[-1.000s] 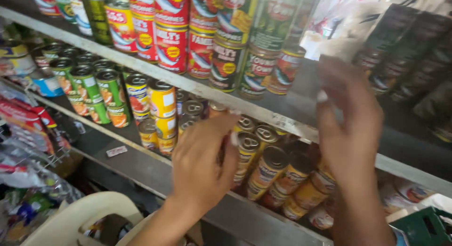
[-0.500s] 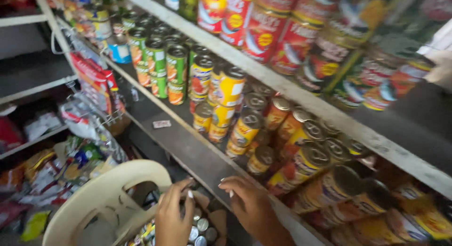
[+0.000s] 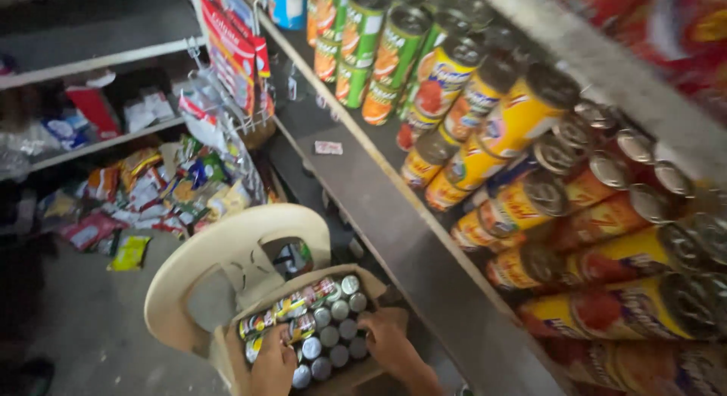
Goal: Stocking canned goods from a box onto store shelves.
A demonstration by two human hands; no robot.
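A cardboard box (image 3: 385, 284) of small tins (image 3: 334, 332) rests on the seat of a cream plastic chair (image 3: 227, 252) at the bottom centre. My left hand (image 3: 273, 366) reaches into the box's near left side, fingers curled down among the tins. On the right side of the box my right hand (image 3: 386, 341) rests with its fingers on the tins there. Whether either hand has closed around a tin is hidden by the hands themselves.
A grey shelf (image 3: 424, 252) runs diagonally on the right, stacked with yellow and orange cans (image 3: 522, 116) and green cans (image 3: 363, 32). Hanging sachet strips (image 3: 235, 48) and a wire rack sit left of it. Snack packets (image 3: 151, 191) lie on lower shelves at left.
The view has swung down from the shelf cans to the chair. Both hands dropped from the stacked cans into the box of tins.
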